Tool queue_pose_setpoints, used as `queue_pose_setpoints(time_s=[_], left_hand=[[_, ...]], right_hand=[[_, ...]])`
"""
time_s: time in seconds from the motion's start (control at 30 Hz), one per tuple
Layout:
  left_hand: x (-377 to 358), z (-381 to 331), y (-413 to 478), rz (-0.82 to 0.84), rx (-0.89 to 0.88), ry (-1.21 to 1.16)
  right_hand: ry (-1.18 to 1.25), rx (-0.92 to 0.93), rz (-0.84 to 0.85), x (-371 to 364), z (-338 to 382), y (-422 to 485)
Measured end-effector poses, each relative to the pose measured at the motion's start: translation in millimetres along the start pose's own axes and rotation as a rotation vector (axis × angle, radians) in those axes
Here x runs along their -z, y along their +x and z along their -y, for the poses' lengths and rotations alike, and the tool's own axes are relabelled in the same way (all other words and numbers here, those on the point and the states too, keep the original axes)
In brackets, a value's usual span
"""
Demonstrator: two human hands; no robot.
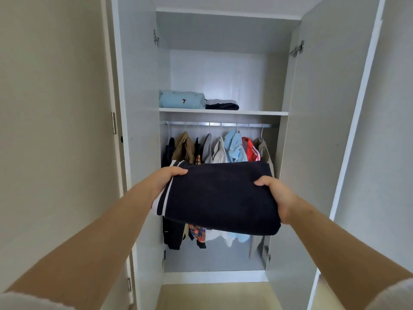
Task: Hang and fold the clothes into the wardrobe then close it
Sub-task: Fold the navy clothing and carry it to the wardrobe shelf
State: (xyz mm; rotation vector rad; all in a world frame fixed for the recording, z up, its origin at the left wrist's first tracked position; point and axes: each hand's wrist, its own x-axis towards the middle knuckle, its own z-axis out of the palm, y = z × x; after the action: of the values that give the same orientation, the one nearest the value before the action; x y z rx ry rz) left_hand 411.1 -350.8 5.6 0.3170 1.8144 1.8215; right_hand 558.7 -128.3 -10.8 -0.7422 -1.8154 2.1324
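A folded dark navy garment (219,198) with white stripes along its left edge is held flat in front of the open wardrobe. My left hand (165,177) grips its left edge, thumb on top. At the right edge, my right hand (278,195) holds it the same way. The garment hangs in the air below the shelf (257,113) and in front of the hanging clothes. On the shelf's left part lie a folded light blue garment (182,100) and a small dark and grey folded stack (222,104).
Several garments hang on hangers from the rail (223,124) under the shelf. The left door (136,108) and the right door (324,108) both stand wide open. The right part of the shelf is bare. A tan floor (214,294) lies below.
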Motion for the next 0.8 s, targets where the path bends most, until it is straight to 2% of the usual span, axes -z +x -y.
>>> queue_pose_setpoints(time_s=[0.2,0.4,0.63,0.8], left_hand=[[-21.2,-26.5,100.3,0.018,-0.013,-0.007],[-52.2,-68.9,206.2,0.012,-0.094,-0.062],[-90.5,-150.9,317.7,0.005,-0.167,-0.135],[-85.8,-214.4,381.1,-0.015,-0.282,-0.158]], right_hand=[[-0.004,0.035,-0.001,21.3,29.1,97.0],[0.042,0.147,0.089,53.3,75.9,204.6],[0.017,0.302,0.178,89.9,161.8,333.1],[0.057,0.313,0.232,74.4,221.4,406.3]])
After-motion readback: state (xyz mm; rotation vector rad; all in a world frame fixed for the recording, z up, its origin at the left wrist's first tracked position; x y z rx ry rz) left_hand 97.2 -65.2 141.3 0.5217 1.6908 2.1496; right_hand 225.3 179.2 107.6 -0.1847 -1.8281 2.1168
